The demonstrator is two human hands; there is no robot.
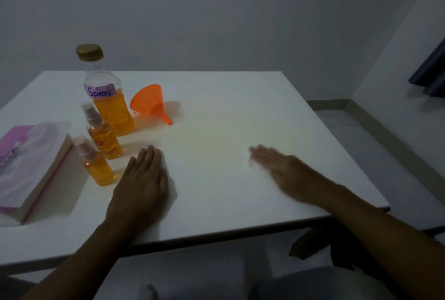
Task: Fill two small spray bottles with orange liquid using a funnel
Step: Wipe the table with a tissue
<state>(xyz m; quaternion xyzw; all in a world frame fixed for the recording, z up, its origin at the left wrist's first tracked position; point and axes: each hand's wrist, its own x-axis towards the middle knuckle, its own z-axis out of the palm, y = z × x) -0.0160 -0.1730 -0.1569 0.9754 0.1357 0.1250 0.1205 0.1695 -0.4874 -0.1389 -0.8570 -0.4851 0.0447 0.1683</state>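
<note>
Two small spray bottles hold orange liquid and carry clear caps: one (104, 139) stands behind, the other (96, 167) nearer me. Behind them a large clear bottle (109, 104) with a gold cap and a purple "Spray" label is about half full of orange liquid. An orange funnel (150, 103) lies on its side to the right of the large bottle. My left hand (142, 184) rests flat on the white table (216, 191), just right of the nearer small bottle, holding nothing. My right hand (279, 167) is blurred, flat over the table at the right, empty.
A pink tissue box (31, 167) with a tissue sticking out sits at the table's left. The table's near edge runs under my forearms and its right corner is close to my right arm. A wall stands behind; a dark curtain (431, 70) hangs at far right.
</note>
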